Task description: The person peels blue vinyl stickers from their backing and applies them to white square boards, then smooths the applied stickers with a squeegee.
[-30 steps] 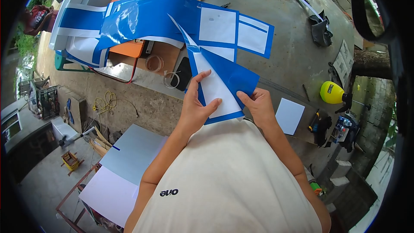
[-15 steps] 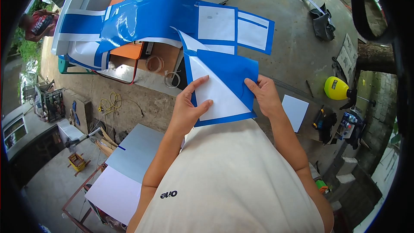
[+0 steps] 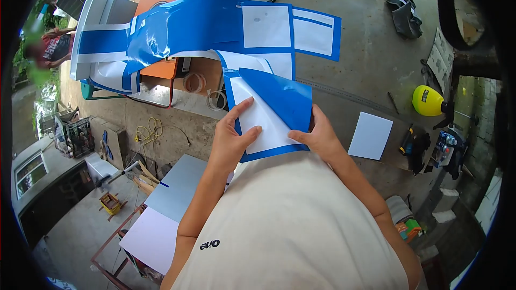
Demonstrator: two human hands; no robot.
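Note:
In front of my body I hold a blue and white vinyl sheet (image 3: 257,153), with a loose blue flap (image 3: 285,94) folded diagonally over its upper right. My left hand (image 3: 232,135) grips the left edge, thumb and fingertips lying on the white face. At the right edge, my right hand (image 3: 317,133) pinches the sheet near its lower right corner, thumb on the white face and the other fingers mostly behind. Just beyond, a long blue vinyl strip (image 3: 188,21) with white panels drapes over an orange case (image 3: 161,70) and runs onto the table.
A steel ruler (image 3: 344,94) lies on the grey table (image 3: 371,43). To the right are a white sheet (image 3: 370,135), a yellow spray bottle (image 3: 428,101) and a black-and-yellow tool (image 3: 411,139). Clear tape rolls (image 3: 194,81) lie ahead left. Another person (image 3: 56,48) is at far left.
My right hand has slid down and left along the sheet's edge, its thumb moving from the blue flap onto the white face. The blue flap has shifted, and the view has turned slightly.

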